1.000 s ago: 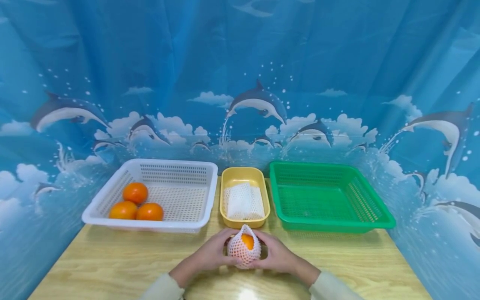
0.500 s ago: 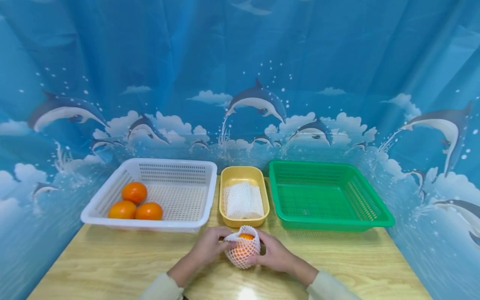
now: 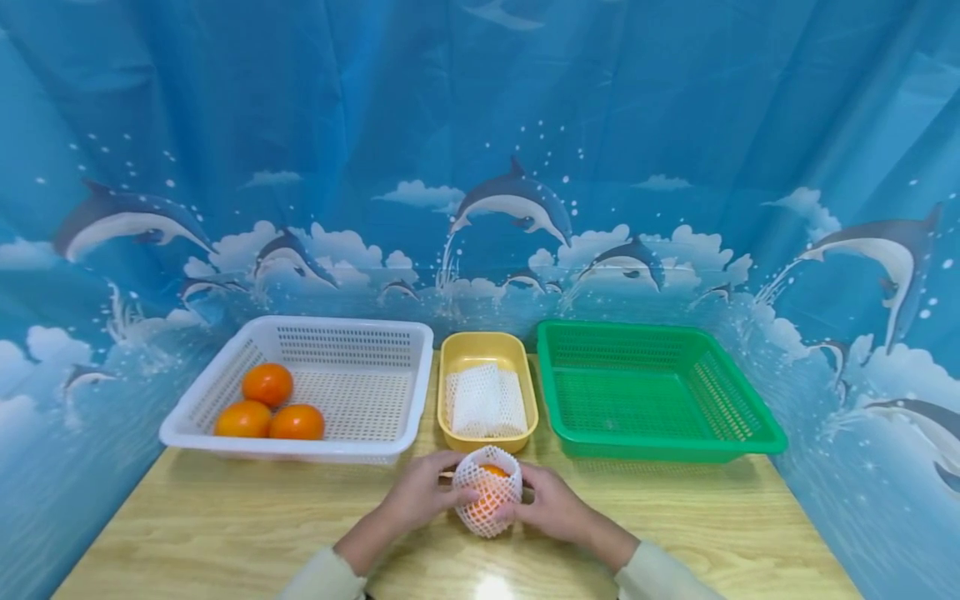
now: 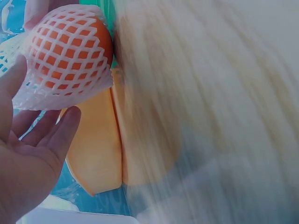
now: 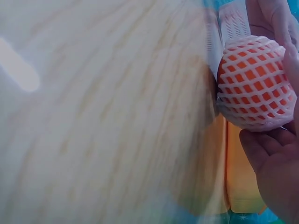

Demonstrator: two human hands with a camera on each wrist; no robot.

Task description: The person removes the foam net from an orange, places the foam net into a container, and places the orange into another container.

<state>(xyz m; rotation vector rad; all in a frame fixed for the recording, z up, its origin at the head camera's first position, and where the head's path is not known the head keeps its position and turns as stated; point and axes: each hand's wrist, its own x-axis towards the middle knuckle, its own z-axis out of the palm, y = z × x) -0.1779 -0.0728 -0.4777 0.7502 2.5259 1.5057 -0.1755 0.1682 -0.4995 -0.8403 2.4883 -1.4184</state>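
Note:
An orange (image 3: pixel 491 502) in a white foam fruit net (image 4: pixel 65 56) is held between both hands over the table in front of the yellow tray. The net wraps its sides, and bare peel shows through the open top in the head view. My left hand (image 3: pixel 422 492) grips the netted fruit from the left, thumb on the near side and fingers behind. From the right, my right hand (image 3: pixel 553 505) holds it with thumb in front; in the right wrist view its fingers lie under the net (image 5: pixel 257 84). The far fingers are partly hidden by the fruit in the head view.
Behind the hands stands a yellow tray (image 3: pixel 447 425) with white foam nets (image 3: pixel 487 400) inside. At left, a white basket (image 3: pixel 375 450) carries three oranges (image 3: pixel 268 385). A green basket (image 3: pixel 660 452) is at right. A dolphin-print curtain (image 3: pixel 480 100) hangs behind the wooden table (image 3: pixel 225 533).
The net's opening has changed from a narrow, pointed gap to a wider, rounder rim around the orange. My left fingers have shifted along the net's left edge; the baskets stay put.

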